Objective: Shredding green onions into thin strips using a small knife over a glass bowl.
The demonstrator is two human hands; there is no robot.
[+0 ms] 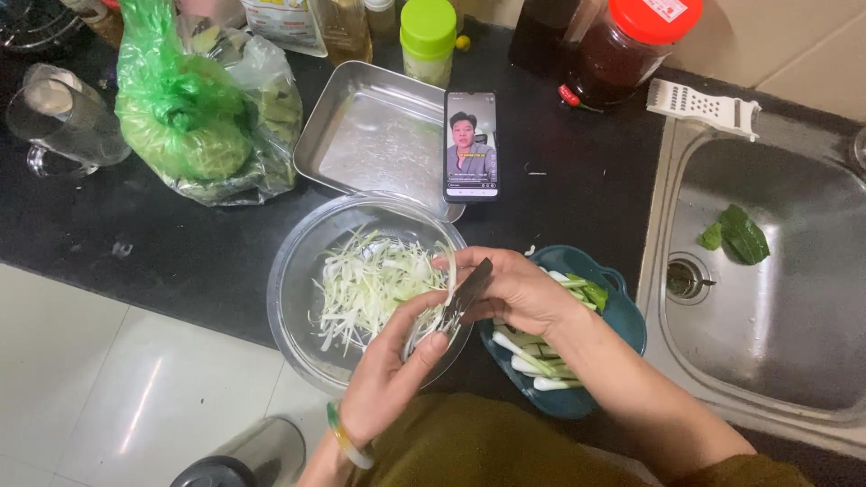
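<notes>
Over the glass bowl (298,271) on the black table (180,252): right hand (519,293) clamped on a knife (467,293), left hand (392,370) closed around a scallion piece (424,326) at the blade. The bowl already holds a good heap of fine shreds (370,289). Several whole scallions (541,356) lie in the teal dish (622,316) just beside it, so shredding looks roughly half done.

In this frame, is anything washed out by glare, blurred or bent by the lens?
Head view: sharp overall, evenly lit from above. Soft glare on the steel tray and the glass bowl rim; the phone screen is bright but readable. The knife blade between the hands is slightly soft. Wide-angle bowing shows at the counter edge and sink. Shadows are faint.
</notes>
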